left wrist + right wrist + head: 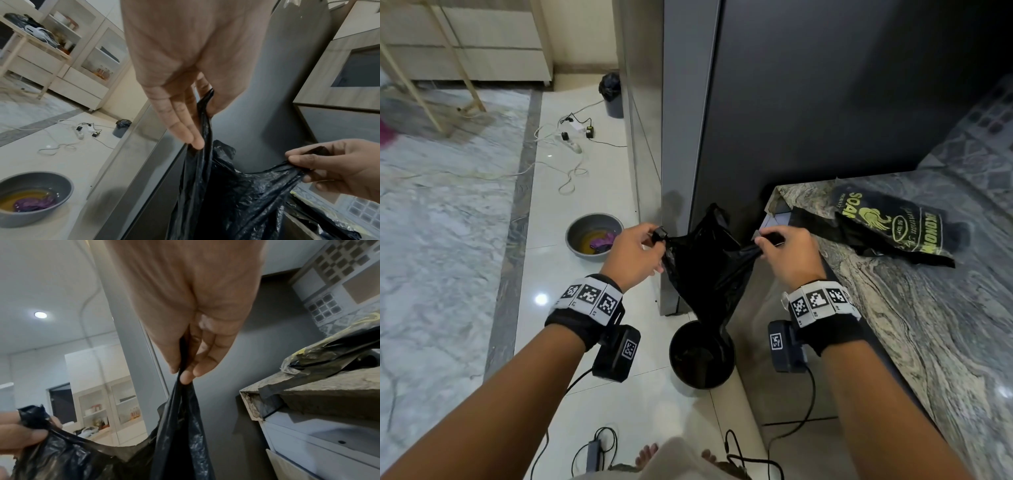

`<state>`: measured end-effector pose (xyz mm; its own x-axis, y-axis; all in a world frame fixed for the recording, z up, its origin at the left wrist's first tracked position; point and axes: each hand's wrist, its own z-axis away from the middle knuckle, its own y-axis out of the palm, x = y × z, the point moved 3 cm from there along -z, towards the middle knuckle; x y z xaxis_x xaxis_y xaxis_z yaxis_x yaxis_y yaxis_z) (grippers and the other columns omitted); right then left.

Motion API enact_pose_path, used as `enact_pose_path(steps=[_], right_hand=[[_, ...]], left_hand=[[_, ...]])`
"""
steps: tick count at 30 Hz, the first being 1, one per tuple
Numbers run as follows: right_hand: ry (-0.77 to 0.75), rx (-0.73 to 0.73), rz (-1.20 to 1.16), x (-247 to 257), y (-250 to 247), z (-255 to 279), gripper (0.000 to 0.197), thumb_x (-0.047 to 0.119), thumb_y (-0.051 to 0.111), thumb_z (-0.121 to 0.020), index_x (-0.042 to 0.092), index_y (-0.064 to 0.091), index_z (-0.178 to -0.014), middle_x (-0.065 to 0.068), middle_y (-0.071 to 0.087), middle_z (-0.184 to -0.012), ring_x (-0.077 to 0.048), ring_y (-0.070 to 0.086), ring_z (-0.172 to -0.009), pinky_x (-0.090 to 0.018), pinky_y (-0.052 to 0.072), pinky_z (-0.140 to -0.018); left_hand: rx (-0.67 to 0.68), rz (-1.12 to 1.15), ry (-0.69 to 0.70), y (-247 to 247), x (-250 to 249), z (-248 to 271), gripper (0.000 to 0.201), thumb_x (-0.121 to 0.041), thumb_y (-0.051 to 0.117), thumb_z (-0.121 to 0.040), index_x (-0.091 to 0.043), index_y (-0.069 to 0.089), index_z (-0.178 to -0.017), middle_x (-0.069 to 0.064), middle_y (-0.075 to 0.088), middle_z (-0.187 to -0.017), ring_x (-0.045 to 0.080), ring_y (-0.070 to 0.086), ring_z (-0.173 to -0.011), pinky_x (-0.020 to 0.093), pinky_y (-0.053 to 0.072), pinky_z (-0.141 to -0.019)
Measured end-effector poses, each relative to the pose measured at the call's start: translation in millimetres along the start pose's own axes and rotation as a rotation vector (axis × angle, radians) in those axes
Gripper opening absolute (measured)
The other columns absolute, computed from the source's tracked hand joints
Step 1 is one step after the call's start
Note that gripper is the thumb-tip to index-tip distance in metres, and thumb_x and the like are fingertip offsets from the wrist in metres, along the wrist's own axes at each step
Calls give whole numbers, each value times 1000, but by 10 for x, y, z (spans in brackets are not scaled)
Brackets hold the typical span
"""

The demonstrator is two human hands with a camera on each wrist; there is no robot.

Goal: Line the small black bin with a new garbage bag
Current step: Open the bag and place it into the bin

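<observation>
A black garbage bag (709, 263) hangs stretched between my two hands, its lower end dipping into the small black bin (702, 358) on the floor below. My left hand (635, 251) pinches the bag's left handle strip, and my right hand (786, 253) pinches the right one, so the bag's mouth is pulled apart. In the left wrist view the bag (226, 194) runs down from my left fingers (185, 129) toward my right hand (337, 170). In the right wrist view my right fingers (191, 368) pinch the bag (176, 434).
A marble counter (928, 325) on the right carries a black printed pack of bags (893, 226). A tall dark fridge (774, 120) stands just behind the bin. A grey basin (594, 240) with liquid, cables (571, 144) and another lined bin (613, 96) sit on the floor.
</observation>
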<state>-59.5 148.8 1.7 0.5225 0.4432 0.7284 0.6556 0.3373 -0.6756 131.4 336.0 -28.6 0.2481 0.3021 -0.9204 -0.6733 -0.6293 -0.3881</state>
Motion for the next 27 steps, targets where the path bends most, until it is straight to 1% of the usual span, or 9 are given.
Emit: enact_pose_path(steps=[1,3,5,9,12,14,19,23,27], right_hand=[[-3,-2,20,-19,9,8,19,24,68,-83,15,71,-100,-8,73,-88,-22,70,-73,-37,59,-76],[-14,-2,73,-41,25,35,18,24,68,-83,16,71,-99,-7,72,-90,-22,69,-77,-33,56,-80],[-10,2,93,-70,45,63,17,25,67,-83,18,71,-98,-6,73,-87,-21,69,-77,-32,56,-79],[6,8,77,-196,97,132,11,23,67,-83,22,70,-93,-7,72,-81,-21,70,-70,-41,60,-75],[37,20,79,-305,108,188,8,20,66,-84,19,70,-90,-6,73,-82,-18,71,-68,-39,58,-80],[55,29,89,-375,114,214,10,20,66,-84,17,71,-92,-7,74,-86,-20,71,-75,-39,57,-83],[145,113,99,-619,171,202,16,20,64,-86,17,70,-100,-7,72,-99,-21,68,-93,-26,50,-89],[187,191,100,-944,301,100,16,23,64,-84,22,70,-99,-9,73,-98,-23,69,-88,-40,57,-87],[231,308,125,-1273,480,-9,19,24,63,-86,23,69,-103,-8,71,-101,-24,66,-94,-40,55,-86]], left_hand=[[6,5,-9,2,39,4,10,-15,56,-87,-19,62,-94,11,69,-93,23,71,-56,35,58,-54],[19,17,-28,14,108,15,9,-13,55,-87,-18,61,-93,12,68,-92,23,71,-56,40,59,-58],[31,37,-44,43,157,32,11,-10,55,-87,-16,60,-93,14,68,-94,24,71,-56,39,59,-57],[42,65,-81,139,271,64,14,-5,53,-88,-12,60,-98,19,66,-99,28,72,-62,35,60,-56],[51,65,-101,220,352,110,15,-5,53,-88,-10,60,-100,19,66,-100,28,73,-65,39,61,-61],[48,65,-117,281,397,140,15,-5,53,-88,-11,60,-100,18,67,-99,28,73,-66,42,61,-65],[59,22,-150,480,527,133,16,-5,54,-87,-12,60,-99,16,67,-98,26,73,-64,34,60,-62],[54,-25,-212,709,643,91,16,-4,53,-86,-12,60,-98,16,65,-98,27,72,-63,34,60,-58],[103,-138,-238,1014,827,25,16,-5,53,-83,-14,61,-93,16,67,-96,31,70,-70,39,60,-63]])
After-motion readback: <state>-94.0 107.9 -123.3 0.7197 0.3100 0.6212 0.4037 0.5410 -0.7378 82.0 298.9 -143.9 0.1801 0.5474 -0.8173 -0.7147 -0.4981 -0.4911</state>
